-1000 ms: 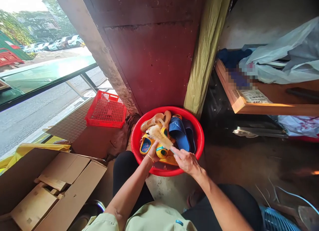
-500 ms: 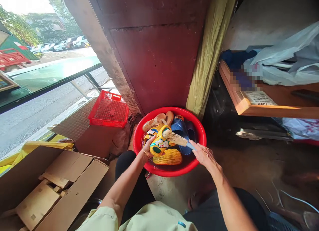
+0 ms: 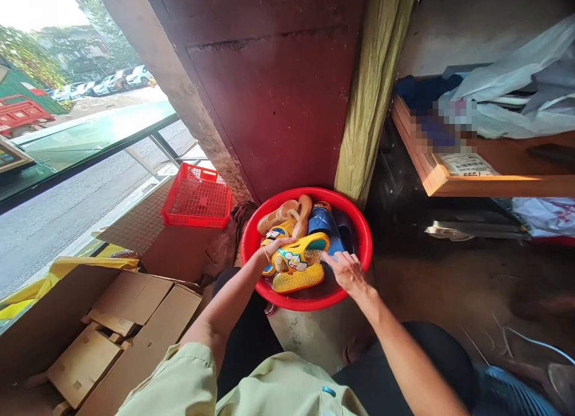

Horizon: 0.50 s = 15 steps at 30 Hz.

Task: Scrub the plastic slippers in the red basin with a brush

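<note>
Over a red basin (image 3: 368,242), my left hand (image 3: 275,248) grips a yellow slipper (image 3: 309,243) with a cartoon figure on its strap. My right hand (image 3: 347,269) is closed on the handle of a scrubbing brush (image 3: 314,256). The bristles reach into the slipper's opening, so part of the brush is hidden. Below the held slipper lies another yellow slipper (image 3: 299,279) with a textured surface. Tan sandals (image 3: 303,215) lie at the back of the basin, and blue slippers (image 3: 324,221) lie to their right.
A red plastic crate (image 3: 197,194) stands left of the basin. Nearer me on the left is a cardboard box (image 3: 130,296) with wooden pieces in it. A dark red door (image 3: 278,105) rises behind the basin. On the right, a wooden tray (image 3: 494,185) holds plastic bags.
The yellow slipper has turned in my left hand, its open end now towards the right. The brush has gone from its outer surface into the opening, and my right hand has moved left.
</note>
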Available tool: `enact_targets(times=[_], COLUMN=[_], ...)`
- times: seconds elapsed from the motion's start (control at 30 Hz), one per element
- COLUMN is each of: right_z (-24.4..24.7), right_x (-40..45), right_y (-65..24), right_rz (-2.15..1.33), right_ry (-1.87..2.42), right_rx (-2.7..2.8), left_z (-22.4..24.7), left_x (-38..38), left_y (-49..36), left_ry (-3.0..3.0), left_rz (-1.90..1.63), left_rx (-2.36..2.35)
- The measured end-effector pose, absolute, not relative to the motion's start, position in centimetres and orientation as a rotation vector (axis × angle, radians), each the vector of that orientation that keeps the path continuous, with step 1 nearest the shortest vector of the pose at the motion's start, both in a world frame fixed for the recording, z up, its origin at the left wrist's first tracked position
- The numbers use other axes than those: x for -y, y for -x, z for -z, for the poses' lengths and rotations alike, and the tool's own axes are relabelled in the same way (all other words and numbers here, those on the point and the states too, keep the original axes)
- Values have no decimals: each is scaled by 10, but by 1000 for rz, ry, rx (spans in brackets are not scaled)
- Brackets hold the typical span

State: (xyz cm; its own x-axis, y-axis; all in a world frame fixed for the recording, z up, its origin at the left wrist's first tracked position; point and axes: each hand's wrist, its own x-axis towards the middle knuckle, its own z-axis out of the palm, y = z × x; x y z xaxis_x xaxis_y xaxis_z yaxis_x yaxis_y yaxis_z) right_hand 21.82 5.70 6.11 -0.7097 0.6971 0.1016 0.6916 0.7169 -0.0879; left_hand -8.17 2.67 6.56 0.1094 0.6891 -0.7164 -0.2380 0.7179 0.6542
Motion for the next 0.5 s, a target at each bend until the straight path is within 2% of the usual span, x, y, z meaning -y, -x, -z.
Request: enact_targets(times=[0.13, 0.27, 0.33, 0.5], right_z=[-51, -46, -41, -32], right_x=[-62, -81, -83, -60], right_y=[-213, -237, -242, -213], right_rz=[-81, -155, -226, -448], right_ry=[1129, 1290, 1318, 1161], right_rx=[2784, 2662, 2595, 2557], left_z=[-58, -51, -49, -50], left_x=[-31, -31, -29, -27], left_y=[69, 75, 76, 53], left_ry=[-419, -449, -457, -411], left_rz=[-841, -927, -1031, -1397], left_rx=[-1301, -1027, -926, -1027])
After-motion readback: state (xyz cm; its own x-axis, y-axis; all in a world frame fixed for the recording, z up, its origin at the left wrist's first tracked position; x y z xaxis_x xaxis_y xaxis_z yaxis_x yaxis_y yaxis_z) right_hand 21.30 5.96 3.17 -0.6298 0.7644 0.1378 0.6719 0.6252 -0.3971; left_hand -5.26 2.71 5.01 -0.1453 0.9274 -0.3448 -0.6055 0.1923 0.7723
